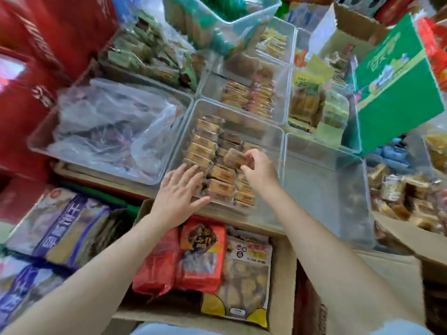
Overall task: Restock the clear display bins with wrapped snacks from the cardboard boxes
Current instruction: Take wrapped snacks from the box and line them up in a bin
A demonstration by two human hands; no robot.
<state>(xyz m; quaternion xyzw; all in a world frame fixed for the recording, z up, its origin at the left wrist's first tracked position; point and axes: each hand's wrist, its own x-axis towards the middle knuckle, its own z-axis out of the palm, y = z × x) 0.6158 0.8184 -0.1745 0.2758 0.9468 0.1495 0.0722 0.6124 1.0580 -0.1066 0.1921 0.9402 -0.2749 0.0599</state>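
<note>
A wrapped snack (234,157) was pinched in the right hand (260,171) over a clear bin (278,141); the left hand (179,192) was spread flat, its grip wide.

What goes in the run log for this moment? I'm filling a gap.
step: placing snack | right hand: pinches wrapped snack over center bin | left hand: open, flat on near-left rows | right bin: looks empty

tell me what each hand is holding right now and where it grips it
The right hand pinches one wrapped snack by its right end, over the clear bin. The left hand holds nothing; its fingers are spread flat at the bin's near-left edge.
</note>
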